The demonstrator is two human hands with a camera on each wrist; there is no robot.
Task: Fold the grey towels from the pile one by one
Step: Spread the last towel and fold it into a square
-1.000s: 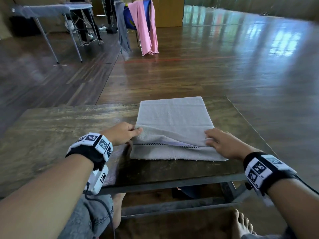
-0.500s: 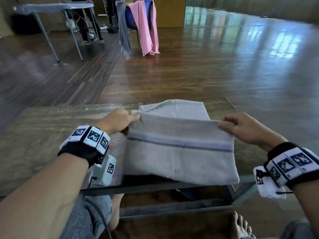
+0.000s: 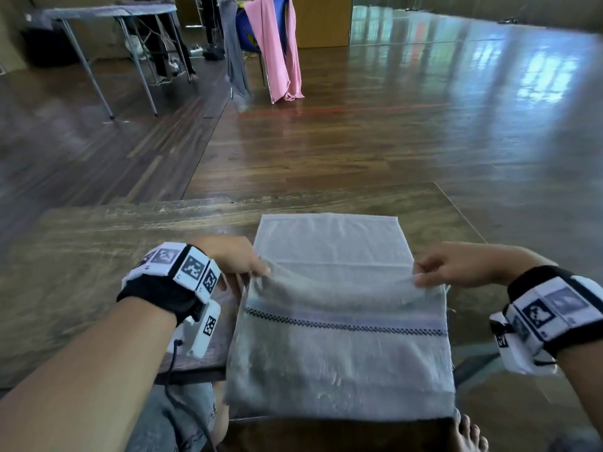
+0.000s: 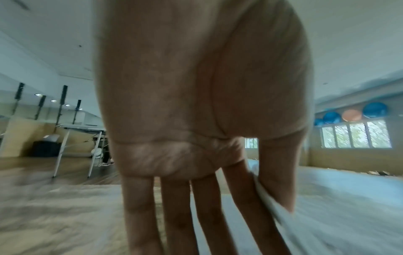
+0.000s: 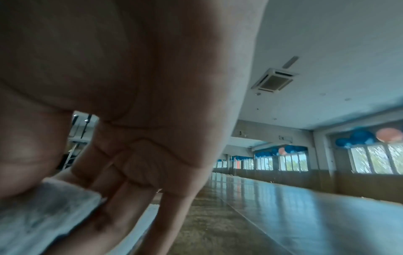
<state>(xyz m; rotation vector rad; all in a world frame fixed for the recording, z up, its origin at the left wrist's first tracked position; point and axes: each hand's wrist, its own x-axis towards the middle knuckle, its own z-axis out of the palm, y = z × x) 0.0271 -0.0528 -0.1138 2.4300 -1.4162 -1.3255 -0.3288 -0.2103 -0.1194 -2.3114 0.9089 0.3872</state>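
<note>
A grey towel (image 3: 339, 350) with a dark checked stripe hangs between my hands, its lower part drooping over the near edge of the wooden table (image 3: 98, 256). Its far part (image 3: 329, 239) lies flat on the tabletop. My left hand (image 3: 257, 270) pinches the towel's upper left corner, and my right hand (image 3: 421, 275) pinches the upper right corner. In the left wrist view the cloth (image 4: 268, 200) sits between thumb and forefinger. The right wrist view shows the towel (image 5: 43, 212) under the thumb. No pile of towels is in view.
My knee in jeans (image 3: 182, 415) and a bare foot (image 3: 470, 435) are below the table's near edge. Far back on the wooden floor stand a folding table (image 3: 111, 11) and a rack with pink (image 3: 277, 47) and grey cloths (image 3: 233, 44).
Both hands took hold of the towel's near corners, lifted them and drew them toward me. The near part now hangs over the table's front edge while the far part lies flat.
</note>
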